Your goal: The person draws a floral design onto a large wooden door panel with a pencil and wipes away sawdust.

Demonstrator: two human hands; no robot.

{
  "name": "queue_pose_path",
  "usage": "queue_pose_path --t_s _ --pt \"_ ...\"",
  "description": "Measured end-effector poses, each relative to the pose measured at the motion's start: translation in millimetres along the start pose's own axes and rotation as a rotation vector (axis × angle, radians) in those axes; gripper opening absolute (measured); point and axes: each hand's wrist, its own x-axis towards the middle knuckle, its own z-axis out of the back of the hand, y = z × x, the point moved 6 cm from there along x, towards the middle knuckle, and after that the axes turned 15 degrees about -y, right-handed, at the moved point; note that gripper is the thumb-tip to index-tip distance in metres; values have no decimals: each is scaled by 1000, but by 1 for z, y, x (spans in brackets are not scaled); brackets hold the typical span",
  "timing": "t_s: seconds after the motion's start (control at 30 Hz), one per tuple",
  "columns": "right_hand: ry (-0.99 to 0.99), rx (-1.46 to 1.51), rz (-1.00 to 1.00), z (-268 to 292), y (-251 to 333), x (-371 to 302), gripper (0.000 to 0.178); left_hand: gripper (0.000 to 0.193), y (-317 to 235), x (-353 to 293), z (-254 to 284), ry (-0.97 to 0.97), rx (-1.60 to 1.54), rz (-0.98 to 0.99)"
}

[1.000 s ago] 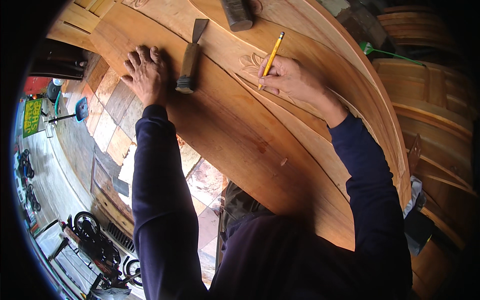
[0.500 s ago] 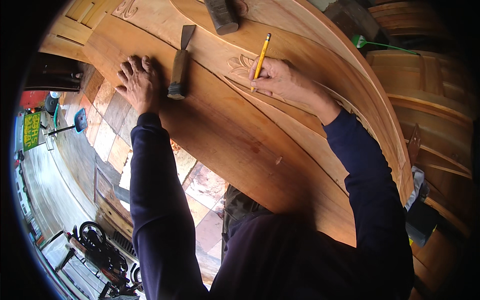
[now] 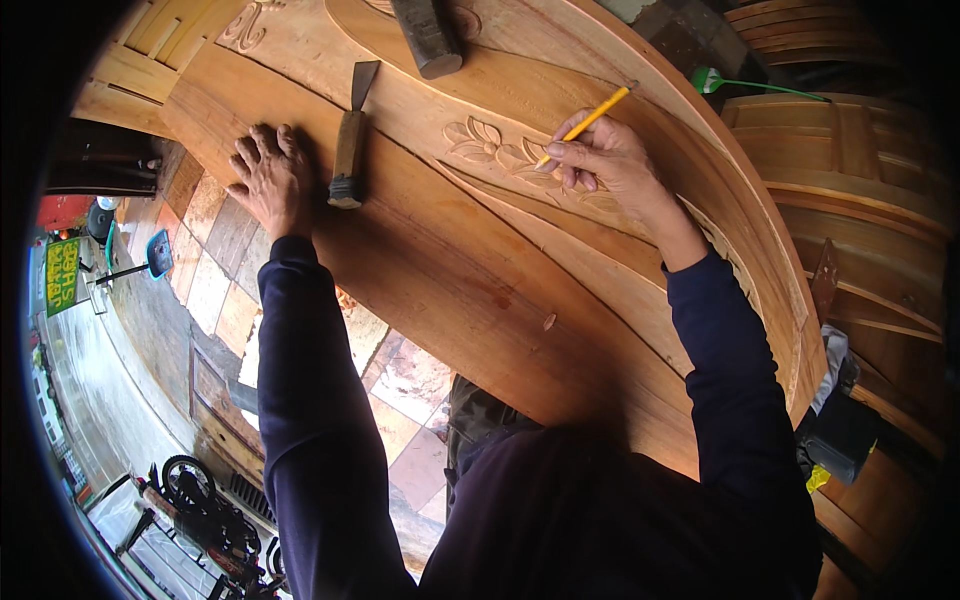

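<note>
My right hand (image 3: 602, 162) grips a yellow pencil (image 3: 598, 112) just over the carved flowers (image 3: 490, 147) on a large wooden panel (image 3: 450, 270). The pencil's tip points down and left toward the carving; whether it touches the wood I cannot tell. My left hand (image 3: 270, 180) rests flat with fingers spread near the panel's left edge, holding nothing. Just right of it lies a wide-bladed chisel (image 3: 347, 150) with a worn wooden handle, its blade pointing away from me. Farther off, a dark cylindrical wooden mallet (image 3: 428, 40) lies on the panel.
Wooden door panels (image 3: 840, 150) lean at the right, with a green-headed stick (image 3: 708, 80) beside them. A carved scroll (image 3: 245, 28) marks the panel's far left. Below at left are floor tiles (image 3: 210, 290), a long-handled dustpan (image 3: 158, 254) and a motorcycle (image 3: 195, 515).
My right hand has moved right with the pencil, uncovering more carved petals. The pencil has tipped from nearly upright to a slant. My left hand stays flat on the panel.
</note>
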Motion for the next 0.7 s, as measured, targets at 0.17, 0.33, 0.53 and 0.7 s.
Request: queue_pose_path --t_s 0.17,0.33,0.53,0.7 --pt "-82 88 -34 10 -9 -17 16 69 1 -1 5 -5 -25 30" --pt "-117 203 -45 4 -17 -24 17 69 -2 0 9 -7 -39 56" --pt "-44 231 -2 -6 -19 -18 17 66 -3 1 7 29 -9 21" --pt "-46 154 8 -20 -21 -9 13 67 0 -3 10 -51 -101 64"
